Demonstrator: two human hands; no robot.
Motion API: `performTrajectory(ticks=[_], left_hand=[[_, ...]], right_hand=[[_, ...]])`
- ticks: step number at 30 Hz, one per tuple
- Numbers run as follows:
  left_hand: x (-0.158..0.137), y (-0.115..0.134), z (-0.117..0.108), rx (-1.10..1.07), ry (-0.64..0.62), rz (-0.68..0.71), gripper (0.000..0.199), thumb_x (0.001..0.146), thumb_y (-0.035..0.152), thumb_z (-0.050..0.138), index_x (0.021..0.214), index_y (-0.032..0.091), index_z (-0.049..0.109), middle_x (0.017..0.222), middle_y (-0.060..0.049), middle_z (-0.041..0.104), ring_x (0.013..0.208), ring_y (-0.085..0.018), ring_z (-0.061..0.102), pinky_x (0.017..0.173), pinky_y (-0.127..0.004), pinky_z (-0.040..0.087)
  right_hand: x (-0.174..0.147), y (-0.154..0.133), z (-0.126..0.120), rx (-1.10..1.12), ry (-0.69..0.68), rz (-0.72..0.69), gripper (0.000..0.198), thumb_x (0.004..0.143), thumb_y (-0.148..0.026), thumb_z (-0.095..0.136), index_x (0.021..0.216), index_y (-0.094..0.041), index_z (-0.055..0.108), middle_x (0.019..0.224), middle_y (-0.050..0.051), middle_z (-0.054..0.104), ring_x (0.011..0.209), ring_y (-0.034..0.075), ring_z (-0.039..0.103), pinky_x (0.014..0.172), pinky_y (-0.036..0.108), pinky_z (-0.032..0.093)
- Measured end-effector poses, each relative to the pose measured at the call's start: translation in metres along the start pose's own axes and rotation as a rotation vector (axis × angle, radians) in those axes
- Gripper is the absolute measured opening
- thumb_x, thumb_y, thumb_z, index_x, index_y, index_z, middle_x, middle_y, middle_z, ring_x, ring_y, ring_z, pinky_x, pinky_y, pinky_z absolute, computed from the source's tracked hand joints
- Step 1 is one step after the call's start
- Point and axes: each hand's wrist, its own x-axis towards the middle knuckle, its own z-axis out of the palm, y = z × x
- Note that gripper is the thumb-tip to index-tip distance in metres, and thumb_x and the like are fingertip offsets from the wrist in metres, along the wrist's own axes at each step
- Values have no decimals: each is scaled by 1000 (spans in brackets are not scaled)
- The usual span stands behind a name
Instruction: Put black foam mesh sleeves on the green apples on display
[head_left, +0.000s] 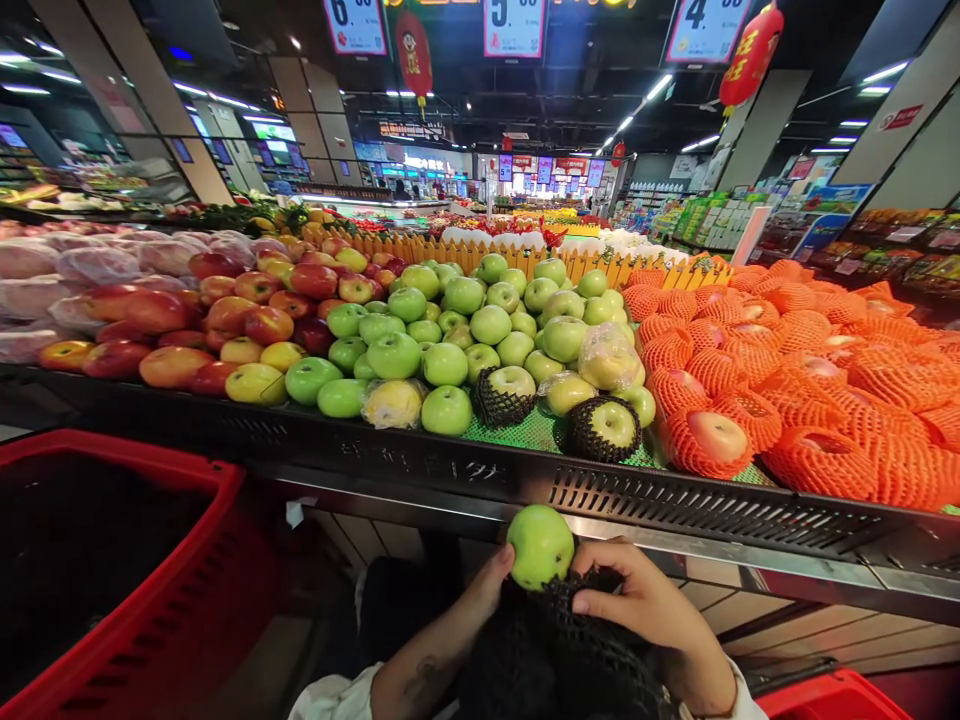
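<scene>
A green apple is held up in front of me, just before the edge of the fruit stand. My left hand grips it from the left, thumb on its side and the other fingers hidden. My right hand pinches a black foam net sleeve at the apple's lower right. The sleeve touches the fruit's underside and merges with dark material below. On the stand, two green apples in black nets, one netted apple and another netted apple, lie nearest to my hands.
Loose green apples fill the stand's middle, red-yellow apples its left, and orange-netted fruit its right. A black slotted rail runs along the front. Red baskets stand low, one basket at left and another basket at right.
</scene>
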Motion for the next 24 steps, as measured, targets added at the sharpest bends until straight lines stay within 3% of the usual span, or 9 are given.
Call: performTrajectory(ticks=[4,7,11,14,16,20,24], left_hand=[[0,0,12,-49,-122,-69,73,83,69,72,126,10,72,119,-17,76,129,-37,63,117,-46,42],[1,-4,16,-110,-165,-115,75,83,68,71,130,10,70,122,-18,74,132,-37,60,119,-44,40],[1,-12,18,-164,-205,-187,72,82,68,72,127,11,71,121,-16,74,132,-35,60,122,-44,35],[-3,-19,16,-162,-196,-197,71,82,71,70,123,12,73,119,-15,74,131,-34,59,122,-44,34],[-6,-22,12,-81,-141,-133,73,76,67,80,125,14,71,121,-15,73,129,-34,60,119,-45,37],[-7,-21,7,193,-34,-12,86,53,48,101,127,20,68,121,-11,71,117,-32,63,106,-43,45],[-5,-10,9,270,-89,-43,77,55,58,96,116,18,72,106,-8,72,105,-28,64,96,-38,46]], right_hand=[[-3,2,8,-90,162,-88,35,93,-55,70,86,-21,73,73,0,70,67,14,62,62,22,47],[-3,2,22,-215,406,-201,28,94,-51,71,86,-23,73,75,-2,74,68,13,69,66,19,52],[0,2,40,-270,599,-351,22,96,-40,71,83,-23,68,68,-4,69,57,10,65,57,17,50],[1,4,46,-277,665,-377,23,97,-38,70,81,-22,65,62,-4,63,50,10,60,50,18,47],[-1,8,49,-266,691,-357,24,95,-39,72,80,-22,66,61,-3,63,49,11,60,49,19,47],[-9,8,49,-238,652,-239,30,92,-46,74,76,-22,69,61,-1,68,50,15,64,51,24,49],[-16,2,38,-254,568,-101,44,88,-63,72,69,-24,74,58,2,70,51,17,62,52,28,44]])
